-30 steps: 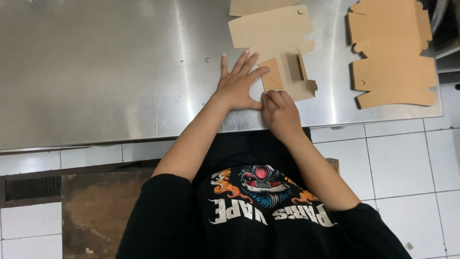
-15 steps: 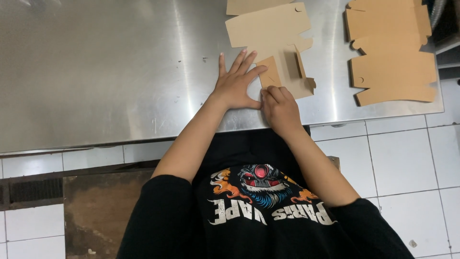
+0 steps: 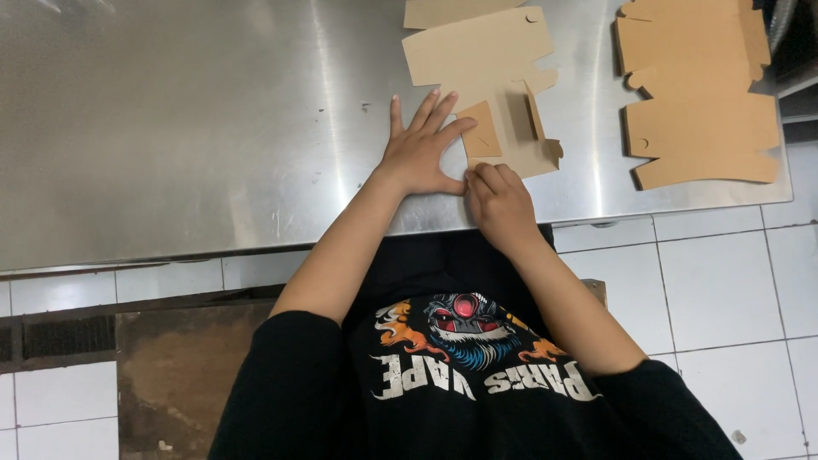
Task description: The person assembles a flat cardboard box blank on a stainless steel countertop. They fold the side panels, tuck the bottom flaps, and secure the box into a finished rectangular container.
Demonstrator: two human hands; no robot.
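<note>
The left hand (image 3: pixel 417 153) lies flat with fingers spread on the steel worktop (image 3: pixel 187 128), fingertips touching the brown cardboard blank (image 3: pixel 498 85). The right hand (image 3: pixel 498 200), curled, pinches the blank's near edge; a stack of blanks (image 3: pixel 699 94) lies well apart

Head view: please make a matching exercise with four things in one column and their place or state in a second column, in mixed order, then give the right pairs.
Things:
1. left hand
2. right hand
3. partly folded cardboard box blank
4. stack of flat cardboard blanks

Places or states:
A. lies apart at the right end of the steel table
B. curled, fingers at the near edge of the cardboard
C. flat, fingers spread, on the table and cardboard
D. has a flap that stands up

Pairs: 1-C, 2-B, 3-D, 4-A
</note>
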